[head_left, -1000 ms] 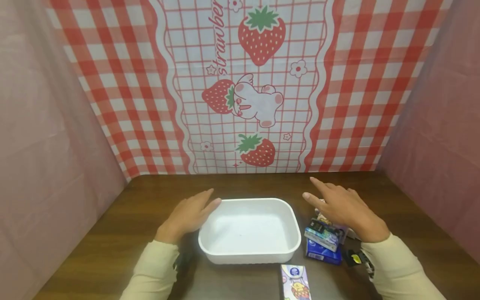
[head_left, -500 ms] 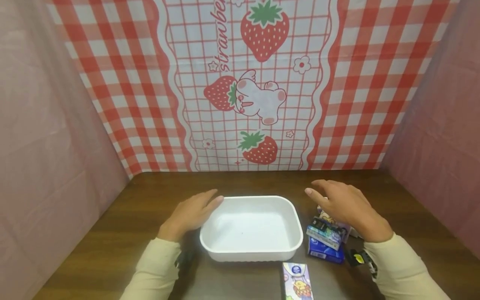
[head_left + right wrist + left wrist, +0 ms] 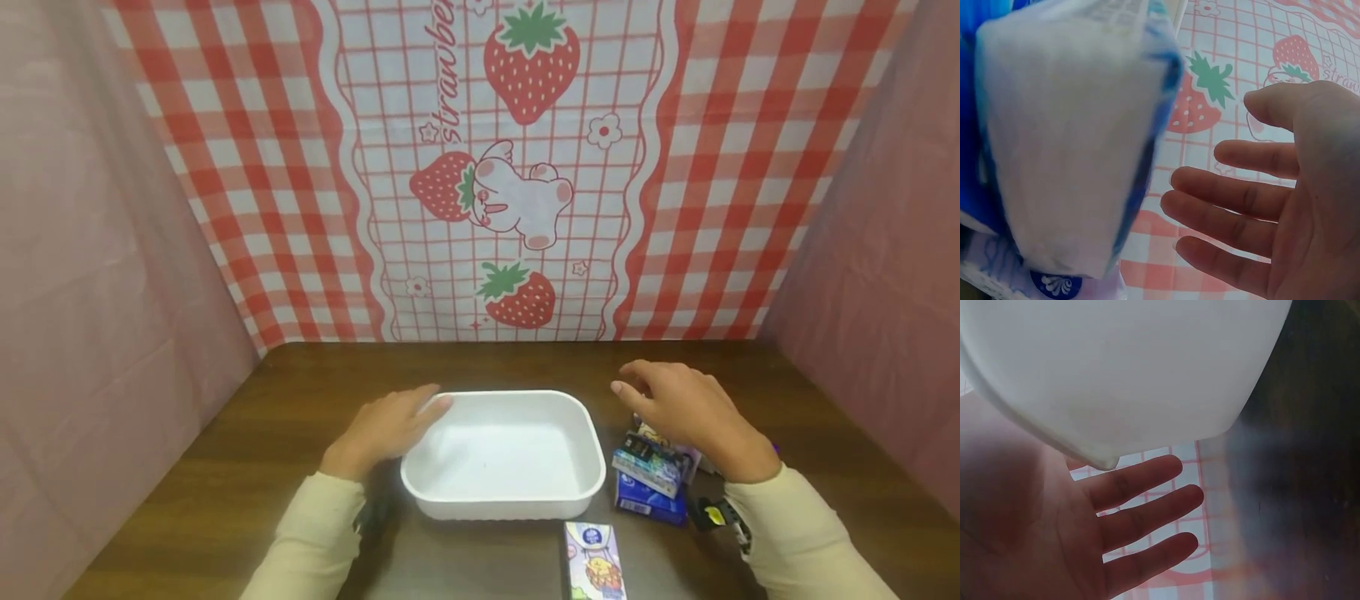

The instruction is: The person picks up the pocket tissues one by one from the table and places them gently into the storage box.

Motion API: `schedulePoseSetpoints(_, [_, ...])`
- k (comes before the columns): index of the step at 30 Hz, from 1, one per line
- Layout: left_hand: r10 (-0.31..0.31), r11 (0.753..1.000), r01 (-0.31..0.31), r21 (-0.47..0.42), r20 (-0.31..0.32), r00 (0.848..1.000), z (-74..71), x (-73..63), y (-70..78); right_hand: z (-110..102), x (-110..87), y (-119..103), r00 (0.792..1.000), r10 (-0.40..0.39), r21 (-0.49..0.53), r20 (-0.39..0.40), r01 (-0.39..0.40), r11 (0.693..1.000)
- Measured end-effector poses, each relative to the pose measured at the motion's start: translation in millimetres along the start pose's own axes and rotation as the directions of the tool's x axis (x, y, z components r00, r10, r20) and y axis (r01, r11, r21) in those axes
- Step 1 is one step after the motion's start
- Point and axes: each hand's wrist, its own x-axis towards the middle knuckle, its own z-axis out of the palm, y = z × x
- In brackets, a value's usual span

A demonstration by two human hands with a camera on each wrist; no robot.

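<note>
A white plastic basin (image 3: 502, 510) stands on the brown table. My left hand (image 3: 386, 429) is at its back left corner, thumb overlapping the rim in the head view. In the left wrist view the fingers (image 3: 1147, 515) are extended and slightly spread beside the basin wall (image 3: 1129, 375). My right hand (image 3: 686, 408) hovers over a pile of small tissue packs to the right of the basin, partly hiding them. Its fingers (image 3: 1229, 190) are loosely bent and hold nothing. Close to it in the right wrist view is a blue-edged tissue pack (image 3: 1072, 144) with white showing.
The pile has a teal-and-black pack (image 3: 647, 467) on top of a blue pack (image 3: 648, 500). A lilac tissue pack (image 3: 595, 562) with a cartoon print lies in front of the basin. A strawberry-print checked cloth (image 3: 517, 208) hangs behind the table, with pink curtains (image 3: 97, 292) at both sides.
My left hand has shifted slightly right, closer over the basin's rim. My right hand's fingers have bent a little more over the pile. The head view has tilted slightly.
</note>
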Motion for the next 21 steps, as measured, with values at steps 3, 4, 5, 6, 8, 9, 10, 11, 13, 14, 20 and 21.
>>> schedulePoseSetpoints(3, [0.001,1.000,-0.001,0.001,0.005,1.000,0.5,0.3,0.1,1.8,1.6,-0.8,1.000,-0.002,0.002,0.011,0.002,1.000])
schedulePoseSetpoints(4, [-0.001,1.000,0.001,0.001,0.011,1.000,0.7,0.2,-0.1,2.5,1.5,-1.2,1.000,-0.002,0.004,0.018,0.002,1.000])
schedulePoseSetpoints(5, [-0.007,1.000,0.007,0.004,0.017,1.000,0.8,-0.1,-0.4,3.2,1.4,-1.3,1.000,-0.003,0.004,0.026,0.003,1.000])
schedulePoseSetpoints(6, [-0.013,1.000,0.013,0.004,0.023,1.000,0.7,-0.7,-0.6,3.6,1.2,-1.4,1.000,-0.004,0.003,0.029,0.004,1.000])
schedulePoseSetpoints(8, [-0.025,1.000,0.025,0.000,0.031,0.999,0.7,-1.2,-0.8,3.7,0.9,-1.4,0.999,-0.007,0.001,0.032,0.007,1.000])
schedulePoseSetpoints(9, [-0.030,1.000,0.030,0.000,0.032,0.999,0.6,-1.1,-0.6,3.2,1.0,-1.3,1.000,-0.010,-0.003,0.028,0.010,1.000])
schedulePoseSetpoints(10, [-0.031,1.000,0.031,0.001,0.030,0.999,0.5,-0.8,-0.6,2.4,1.2,-1.3,1.000,-0.013,-0.007,0.025,0.013,1.000])
schedulePoseSetpoints(11, [-0.031,1.000,0.031,0.002,0.027,0.999,0.5,-0.3,-0.6,1.4,1.4,-1.1,1.000,-0.014,-0.011,0.021,0.014,1.000])
schedulePoseSetpoints(13, [-0.032,0.999,0.032,0.000,0.020,0.999,0.5,0.6,-0.5,-0.7,2.3,-1.1,1.000,-0.018,-0.015,0.015,0.018,1.000])
schedulePoseSetpoints(14, [-0.032,0.999,0.032,-0.001,0.017,0.999,0.5,1.2,-0.5,-1.5,2.7,-1.2,1.000,-0.019,-0.016,0.013,0.020,1.000])
schedulePoseSetpoints(20, [-0.021,1.000,0.021,-0.006,0.010,1.000,3.9,1.3,-2.6,1.0,2.6,-1.2,0.999,-0.024,-0.001,0.026,0.024,1.000])
schedulePoseSetpoints(21, [-0.012,1.000,0.012,-0.002,0.010,1.000,4.7,0.8,-3.3,2.5,2.2,-1.1,0.999,-0.023,0.001,0.030,0.023,1.000])
